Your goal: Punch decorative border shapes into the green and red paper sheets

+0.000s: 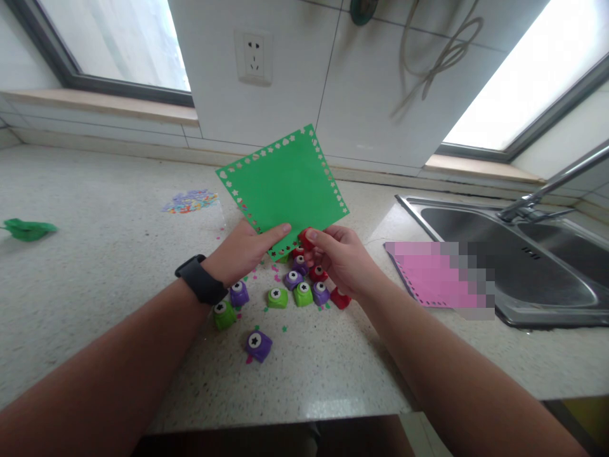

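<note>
A sheet of green paper (285, 184), its edges lined with small punched shapes, is tilted up above the counter. My left hand (259, 244) grips its lower left edge, thumb on top. At the lower edge, my right hand (337, 251) pinches a red craft punch (306, 238) between thumb and fingers. Below them lie several more punches: a purple one (258, 344) nearest me, a green one (277, 297) in the middle, a red one (340, 298) by my right wrist. Tiny pink and green cut-outs are strewn among them.
A pink sheet (419, 273), partly blurred, lies right of my hands, beside the steel sink (476, 247) and its faucet (528, 206). A pile of colored cut-outs (193, 201) rests at the back left. Some crumpled green material (29, 229) is at the far left of the counter (109, 285).
</note>
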`<state>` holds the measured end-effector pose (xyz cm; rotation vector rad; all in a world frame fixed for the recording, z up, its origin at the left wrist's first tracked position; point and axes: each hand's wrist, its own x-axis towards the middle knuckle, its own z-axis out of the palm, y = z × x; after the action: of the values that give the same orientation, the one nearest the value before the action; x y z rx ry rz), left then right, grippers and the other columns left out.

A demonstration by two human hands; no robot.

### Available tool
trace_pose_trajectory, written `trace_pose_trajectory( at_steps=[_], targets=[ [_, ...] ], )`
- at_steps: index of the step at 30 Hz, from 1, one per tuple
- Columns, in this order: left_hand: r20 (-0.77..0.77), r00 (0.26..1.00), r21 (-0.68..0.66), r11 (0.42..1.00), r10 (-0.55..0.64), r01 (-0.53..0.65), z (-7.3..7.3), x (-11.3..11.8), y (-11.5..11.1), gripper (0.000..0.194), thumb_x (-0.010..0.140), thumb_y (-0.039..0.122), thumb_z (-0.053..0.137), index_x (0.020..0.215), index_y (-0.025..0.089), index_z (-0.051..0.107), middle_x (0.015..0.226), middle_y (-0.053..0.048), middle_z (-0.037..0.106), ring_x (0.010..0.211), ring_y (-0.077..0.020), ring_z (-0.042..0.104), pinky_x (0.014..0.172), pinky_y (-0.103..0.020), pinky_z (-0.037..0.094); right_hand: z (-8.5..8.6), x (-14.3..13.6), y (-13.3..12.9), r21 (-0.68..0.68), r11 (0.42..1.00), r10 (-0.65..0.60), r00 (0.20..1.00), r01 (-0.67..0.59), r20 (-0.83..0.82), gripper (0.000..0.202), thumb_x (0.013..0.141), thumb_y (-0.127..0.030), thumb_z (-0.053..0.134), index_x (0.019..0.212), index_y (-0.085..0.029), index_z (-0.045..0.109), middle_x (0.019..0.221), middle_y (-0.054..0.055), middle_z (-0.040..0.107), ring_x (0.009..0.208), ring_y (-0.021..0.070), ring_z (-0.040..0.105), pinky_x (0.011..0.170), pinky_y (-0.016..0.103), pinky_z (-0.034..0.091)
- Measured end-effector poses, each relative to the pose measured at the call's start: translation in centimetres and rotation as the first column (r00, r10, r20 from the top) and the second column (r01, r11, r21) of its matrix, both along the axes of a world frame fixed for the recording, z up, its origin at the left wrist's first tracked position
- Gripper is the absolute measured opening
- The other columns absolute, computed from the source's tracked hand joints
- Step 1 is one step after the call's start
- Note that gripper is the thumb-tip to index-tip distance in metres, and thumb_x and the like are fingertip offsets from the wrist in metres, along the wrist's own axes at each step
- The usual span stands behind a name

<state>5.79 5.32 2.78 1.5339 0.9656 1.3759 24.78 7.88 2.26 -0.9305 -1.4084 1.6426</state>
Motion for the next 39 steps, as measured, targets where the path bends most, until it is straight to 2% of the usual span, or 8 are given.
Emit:
trace_pose_trajectory(
  at_steps=[3, 11, 17, 27, 35, 39],
  targets=[
    [-0.025, 1.0, 0.016, 1.0, -0.008, 0.008, 0.0, -0.04, 0.02, 0.036, 0.093, 0.04, 0.065, 0.124, 0.022, 0.072, 0.122, -0.008, 0.075, 0.127, -0.0282, 0.061, 0.114, -0.048, 0.04, -0.04, 0.01, -0.01, 0.005, 1.0, 0.004, 1.0, -0.004, 0.002, 0.034, 0.082, -0.048, 0.078, 0.077, -0.017, 0.064, 0.061, 0.0, 0.062, 0.053, 0.011, 0.057, 0.05, 0.025, 0.043],
    [-0.043, 0.999, 0.019, 1.0, -0.013, 0.014, 0.02, -0.1, -0.03, 0.037, 0.094, 0.04, 0.064, 0.125, 0.022, 0.071, 0.13, -0.008, 0.072, 0.127, -0.0278, 0.061, 0.114, -0.047, 0.041, -0.05, -0.03, 0.02, 0.01, 1.0, 0.008, 1.0, -0.008, 0.003, 0.035, 0.082, -0.049, 0.077, 0.074, -0.017, 0.064, 0.061, 0.0, 0.06, 0.053, 0.0111, 0.057, 0.049, 0.024, 0.043],
    [-0.064, 0.998, 0.041, 0.999, -0.012, 0.014, 0.07, -0.12, -0.02, 0.038, 0.093, 0.044, 0.064, 0.125, 0.023, 0.071, 0.123, -0.008, 0.075, 0.129, -0.0283, 0.06, 0.116, -0.049, 0.038, 0.09, -0.1, -0.03, 0.007, 1.0, -0.016, 1.0, 0.016, 0.003, 0.037, 0.081, -0.05, 0.078, 0.075, -0.017, 0.063, 0.061, -0.001, 0.061, 0.053, 0.0106, 0.057, 0.047, 0.024, 0.04],
    [-0.009, 1.0, -0.002, 1.0, 0.009, -0.009, -0.07, 0.05, -0.12, 0.038, 0.091, 0.043, 0.067, 0.123, 0.023, 0.071, 0.126, -0.008, 0.074, 0.127, -0.0286, 0.061, 0.113, -0.047, 0.041, 0.46, 0.0, -0.14, 0.019, 1.0, 0.003, 0.999, -0.004, 0.034, 0.036, 0.081, -0.05, 0.076, 0.073, -0.018, 0.061, 0.061, 0.001, 0.062, 0.051, 0.0118, 0.055, 0.046, 0.025, 0.041],
    [-0.013, 1.0, -0.006, 1.0, -0.013, 0.013, -0.06, 0.0, -0.14, 0.041, 0.091, 0.043, 0.068, 0.125, 0.021, 0.07, 0.128, -0.01, 0.073, 0.127, -0.0291, 0.061, 0.114, -0.047, 0.04, 0.64, -0.02, -0.22, 0.038, 0.999, 0.025, 0.999, -0.027, 0.034, 0.035, 0.082, -0.048, 0.076, 0.073, -0.018, 0.061, 0.06, 0.002, 0.062, 0.047, 0.0112, 0.053, 0.04, 0.024, 0.033],
    [-0.006, 0.999, 0.0, 0.999, -0.034, 0.034, 0.04, 0.08, -0.21, 0.041, 0.092, 0.041, 0.067, 0.127, 0.02, 0.07, 0.131, -0.011, 0.071, 0.129, -0.0292, 0.059, 0.114, -0.048, 0.04, 0.83, -0.06, -0.32, 0.056, 0.998, 0.022, 1.0, -0.022, 0.006, 0.033, 0.083, -0.046, 0.075, 0.073, -0.017, 0.062, 0.061, 0.002, 0.063, 0.049, 0.0112, 0.054, 0.041, 0.024, 0.033]
  ],
)
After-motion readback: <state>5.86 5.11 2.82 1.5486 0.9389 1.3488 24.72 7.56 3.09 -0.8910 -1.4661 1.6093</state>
